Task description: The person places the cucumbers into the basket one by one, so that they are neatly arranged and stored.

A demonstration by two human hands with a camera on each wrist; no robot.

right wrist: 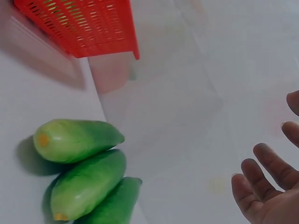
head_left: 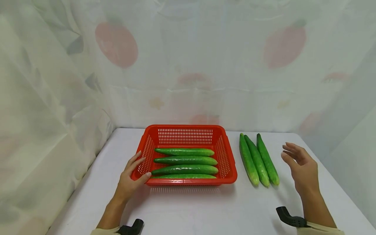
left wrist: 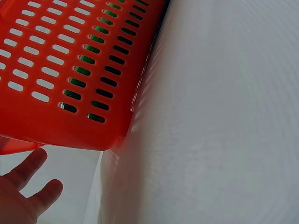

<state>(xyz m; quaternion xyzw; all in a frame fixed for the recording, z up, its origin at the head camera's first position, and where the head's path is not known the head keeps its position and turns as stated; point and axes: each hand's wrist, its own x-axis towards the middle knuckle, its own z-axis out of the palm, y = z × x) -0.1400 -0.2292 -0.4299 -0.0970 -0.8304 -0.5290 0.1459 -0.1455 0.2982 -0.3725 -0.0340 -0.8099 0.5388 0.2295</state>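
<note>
A red plastic basket (head_left: 191,181) with slotted walls holds several green cucumbers (head_left: 185,160) lying side by side across it. My left hand (head_left: 128,180) is at its left front corner, fingers spread and thumb by the rim; whether it touches the rim I cannot tell. The left wrist view shows the basket's slotted wall (left wrist: 65,130) above two fingertips (left wrist: 48,193). Three more cucumbers (head_left: 257,159) lie together on the table to the right of the basket. Beyond them, my right hand (head_left: 304,169) hovers with loosely bent fingers and holds nothing.
A white-covered table (head_left: 191,212) bears everything. Behind it hangs a pale curtain (head_left: 223,65) with faded fruit prints, and more hanging cloth (head_left: 38,130) runs along the left side. Each wrist wears a black camera mount (head_left: 289,218).
</note>
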